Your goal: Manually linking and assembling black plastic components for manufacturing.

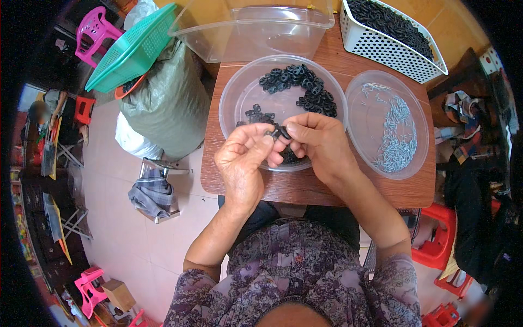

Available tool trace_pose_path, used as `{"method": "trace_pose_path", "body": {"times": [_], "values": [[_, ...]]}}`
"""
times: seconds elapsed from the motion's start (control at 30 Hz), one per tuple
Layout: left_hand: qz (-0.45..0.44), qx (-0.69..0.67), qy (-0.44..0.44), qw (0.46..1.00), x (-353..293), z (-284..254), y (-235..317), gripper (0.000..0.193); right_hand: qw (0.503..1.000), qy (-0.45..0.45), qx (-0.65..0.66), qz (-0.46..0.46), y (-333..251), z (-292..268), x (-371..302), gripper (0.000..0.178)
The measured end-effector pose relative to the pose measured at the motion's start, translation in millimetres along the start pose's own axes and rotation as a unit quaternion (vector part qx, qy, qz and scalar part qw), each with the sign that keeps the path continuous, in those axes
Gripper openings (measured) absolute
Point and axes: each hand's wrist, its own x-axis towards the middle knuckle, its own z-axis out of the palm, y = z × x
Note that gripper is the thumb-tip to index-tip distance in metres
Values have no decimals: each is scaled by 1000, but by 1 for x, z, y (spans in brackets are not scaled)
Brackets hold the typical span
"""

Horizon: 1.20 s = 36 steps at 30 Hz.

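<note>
Small black plastic parts [284, 132] are gripped between the fingertips of the left hand [243, 155] and right hand [322, 143], above the near side of a round translucent plastic basin [251, 84]. More loose black pieces [315, 91] are held inside it, on the brown wood-grain tabletop [305, 189].

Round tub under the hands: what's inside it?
The tub holds small black parts: a curved heap toward the far right, a smaller cluster at left, some nearer. The left hand and right hand cover part of the near side; contents there can't be seen.
</note>
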Motion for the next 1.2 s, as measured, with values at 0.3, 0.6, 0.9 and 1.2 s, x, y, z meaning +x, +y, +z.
{"method": "trace_pose_path", "body": {"times": [0.3, 0.6, 0.9, 1.2], "values": [[-3, 54, 1, 999, -4, 2, -1, 15, 1000, -16, 7, -3, -6, -2, 3, 13], [-2, 96, 11, 995, -5, 5, 1, 14, 998, -9, -32, -45, -7, 2, -2, 14], [-2, 90, 7, 996, -7, 4, -1, 14, 987, 18, -98, -125, -5, 8, -7, 13], [5, 95, 15, 995, -8, 6, -2, 15, 974, 19, -147, -173, 0, 8, -9, 13]]}}
